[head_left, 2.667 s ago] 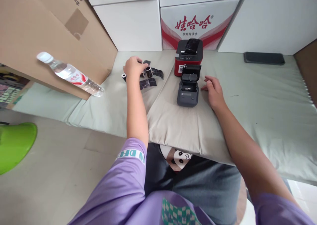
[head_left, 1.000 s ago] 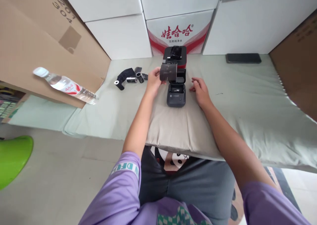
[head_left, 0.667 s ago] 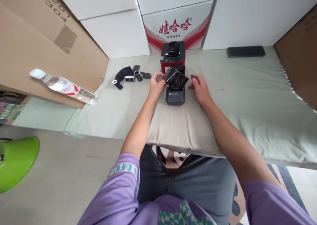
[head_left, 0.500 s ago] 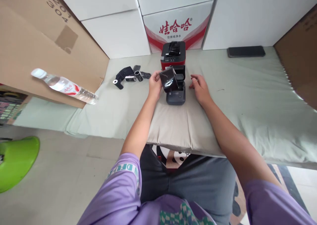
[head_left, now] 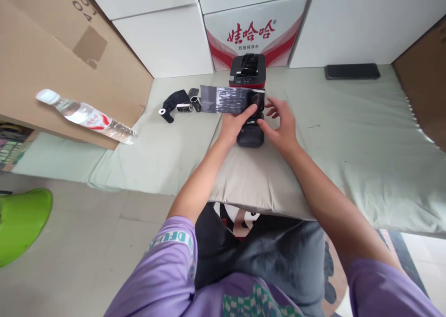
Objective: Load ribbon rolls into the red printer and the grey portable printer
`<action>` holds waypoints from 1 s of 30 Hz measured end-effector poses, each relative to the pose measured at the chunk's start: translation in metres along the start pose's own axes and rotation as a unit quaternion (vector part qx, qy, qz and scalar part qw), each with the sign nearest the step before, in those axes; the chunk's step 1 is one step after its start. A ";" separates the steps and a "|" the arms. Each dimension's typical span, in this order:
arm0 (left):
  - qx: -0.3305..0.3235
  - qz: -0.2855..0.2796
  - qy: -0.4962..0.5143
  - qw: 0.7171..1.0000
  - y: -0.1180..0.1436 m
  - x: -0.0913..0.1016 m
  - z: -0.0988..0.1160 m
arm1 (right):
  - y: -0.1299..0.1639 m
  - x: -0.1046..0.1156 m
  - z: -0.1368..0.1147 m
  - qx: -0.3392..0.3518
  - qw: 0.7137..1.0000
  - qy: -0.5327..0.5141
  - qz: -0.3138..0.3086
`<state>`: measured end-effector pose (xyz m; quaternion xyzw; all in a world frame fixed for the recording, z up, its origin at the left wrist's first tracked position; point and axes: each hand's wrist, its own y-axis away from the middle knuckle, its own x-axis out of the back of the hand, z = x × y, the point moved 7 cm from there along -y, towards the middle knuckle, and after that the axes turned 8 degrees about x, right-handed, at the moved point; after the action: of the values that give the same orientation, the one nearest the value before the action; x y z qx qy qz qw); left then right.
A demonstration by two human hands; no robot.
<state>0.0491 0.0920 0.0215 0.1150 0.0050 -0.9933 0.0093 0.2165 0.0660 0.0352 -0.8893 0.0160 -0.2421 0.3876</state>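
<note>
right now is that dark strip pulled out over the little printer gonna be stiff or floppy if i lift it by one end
Probably floppy: the dark strip looks thin and glossy, wrinkled along its length. Likely very light, since the left hand holds it near one end. It may curl back, as it comes off a roll.
</note>
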 end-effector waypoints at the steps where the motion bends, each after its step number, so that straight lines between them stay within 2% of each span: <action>1: -0.010 -0.009 -0.019 1.000 0.002 -0.003 -0.001 | 0.000 -0.002 -0.004 0.007 1.000 0.004 -0.005; 5: -0.028 -0.023 -0.089 0.995 0.010 -0.006 -0.003 | 0.000 -0.008 -0.004 0.004 1.000 0.013 -0.018; 10: -0.039 0.012 -0.166 0.985 0.011 -0.001 -0.002 | 0.004 -0.010 0.001 -0.012 0.999 -0.020 -0.036; 13: -0.067 -0.019 -0.205 0.976 0.012 -0.009 -0.002 | 0.006 -0.013 -0.002 -0.020 0.999 -0.021 -0.045; 15: -0.082 -0.018 -0.244 0.966 0.012 -0.012 -0.003 | 0.007 -0.014 -0.004 -0.027 0.999 -0.013 -0.036; 17: -0.118 0.009 -0.288 0.950 0.014 -0.011 0.003 | 0.007 -0.013 -0.007 -0.032 0.999 -0.012 -0.018; 19: -0.188 0.009 -0.327 0.926 0.018 -0.012 0.016 | 0.006 -0.009 -0.008 -0.030 0.999 -0.018 0.010; 20: -0.228 -0.010 -0.341 0.912 0.021 -0.012 0.023 | 0.006 -0.006 -0.008 -0.031 0.999 -0.020 0.021; 22: -0.284 -0.086 -0.373 0.879 0.024 -0.013 0.036 | 0.005 -0.001 -0.006 -0.042 0.998 -0.022 0.033; 25: -0.295 -0.181 -0.408 0.845 0.018 -0.001 0.047 | 0.004 0.002 0.004 -0.073 0.997 -0.015 0.024; 28: -0.232 -0.148 -0.356 0.893 -0.001 0.027 0.051 | 0.000 0.001 0.013 -0.079 0.997 0.001 0.003; 30: -0.202 -0.115 -0.330 0.915 -0.009 0.038 0.047 | -0.002 -0.004 0.017 -0.072 0.997 0.012 -0.019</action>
<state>0.0010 0.1001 0.0583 -0.2249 0.2153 -0.9469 -0.0808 0.2205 0.0801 0.0253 -0.9123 0.0215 -0.2578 0.3175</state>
